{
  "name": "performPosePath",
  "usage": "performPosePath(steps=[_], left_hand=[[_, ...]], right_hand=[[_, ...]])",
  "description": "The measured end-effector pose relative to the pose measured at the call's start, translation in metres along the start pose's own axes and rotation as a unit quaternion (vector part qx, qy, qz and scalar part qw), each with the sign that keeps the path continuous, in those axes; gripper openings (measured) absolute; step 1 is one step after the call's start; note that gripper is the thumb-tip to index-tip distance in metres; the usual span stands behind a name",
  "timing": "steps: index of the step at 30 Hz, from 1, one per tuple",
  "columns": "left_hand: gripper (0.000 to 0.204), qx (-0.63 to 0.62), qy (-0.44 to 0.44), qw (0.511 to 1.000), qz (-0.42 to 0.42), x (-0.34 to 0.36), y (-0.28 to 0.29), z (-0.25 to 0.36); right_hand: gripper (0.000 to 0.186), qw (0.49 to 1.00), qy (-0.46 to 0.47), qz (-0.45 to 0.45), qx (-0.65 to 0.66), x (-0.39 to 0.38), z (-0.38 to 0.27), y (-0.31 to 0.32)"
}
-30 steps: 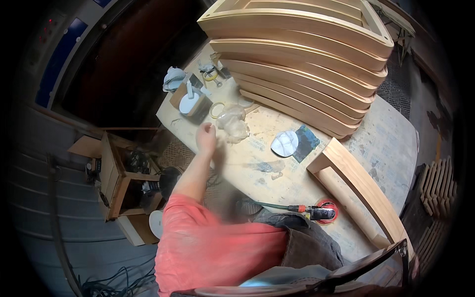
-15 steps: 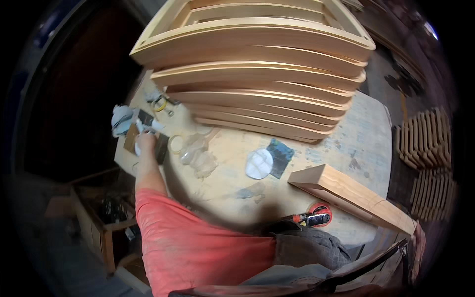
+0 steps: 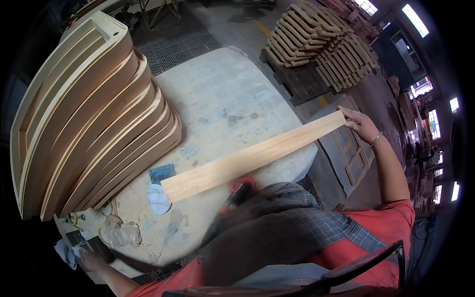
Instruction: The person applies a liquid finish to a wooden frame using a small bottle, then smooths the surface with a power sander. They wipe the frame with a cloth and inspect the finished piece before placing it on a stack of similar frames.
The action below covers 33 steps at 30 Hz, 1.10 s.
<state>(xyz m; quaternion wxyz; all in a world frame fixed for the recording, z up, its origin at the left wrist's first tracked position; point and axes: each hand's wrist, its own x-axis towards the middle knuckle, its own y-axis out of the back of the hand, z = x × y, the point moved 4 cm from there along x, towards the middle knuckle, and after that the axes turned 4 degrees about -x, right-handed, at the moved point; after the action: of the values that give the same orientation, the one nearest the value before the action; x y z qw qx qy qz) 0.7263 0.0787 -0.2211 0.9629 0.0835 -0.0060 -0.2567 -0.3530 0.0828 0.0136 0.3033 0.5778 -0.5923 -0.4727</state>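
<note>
My right hand [image 3: 360,124] is closed on the far right end of a long pale wooden piece [image 3: 252,159]. That piece slants across the table, its left end beside a round white pad [image 3: 158,199] and a dark blue-green sheet [image 3: 162,173]. At the table's left end, my left hand [image 3: 91,260] reaches in among a dark block [image 3: 100,249] and a bluish-white crumpled thing [image 3: 65,253]. Its fingers are dim and partly hidden, so any hold there cannot be made out. A red and black power tool [image 3: 242,186] lies by my waist, partly covered by the dark apron.
Tall stacked curved wooden frames [image 3: 94,123] take up the table's left side. A crumpled clear plastic bag [image 3: 120,231] lies near them on the stained tabletop [image 3: 217,94]. Beyond the table, shaped wooden parts [image 3: 309,37] are piled on a dark pallet [image 3: 297,81].
The view has swung to the right, bringing my right hand and the whole wooden piece into sight. My left hand remains at the table's left end.
</note>
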Motion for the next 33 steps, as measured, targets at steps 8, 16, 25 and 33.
performPosePath(steps=[8,16,25,33], left_hand=[[0.054,-0.308,-0.084,0.920,-0.229,-0.207,-0.087,0.097],[0.041,-0.316,-0.007,0.827,-0.465,-0.525,-0.217,0.205],[0.025,-0.015,0.020,0.769,-0.639,-0.728,-0.313,0.229],[0.024,0.016,-0.047,0.785,-0.617,-0.773,-0.340,0.240]], right_hand=[[0.057,0.995,0.056,0.066,-0.051,-0.013,0.006,-0.016],[0.053,0.964,0.209,0.160,-0.029,-0.015,0.025,-0.022],[0.051,0.930,0.260,0.242,0.089,-0.009,0.040,-0.038],[0.056,0.903,0.292,0.281,0.142,-0.005,0.049,-0.043]])
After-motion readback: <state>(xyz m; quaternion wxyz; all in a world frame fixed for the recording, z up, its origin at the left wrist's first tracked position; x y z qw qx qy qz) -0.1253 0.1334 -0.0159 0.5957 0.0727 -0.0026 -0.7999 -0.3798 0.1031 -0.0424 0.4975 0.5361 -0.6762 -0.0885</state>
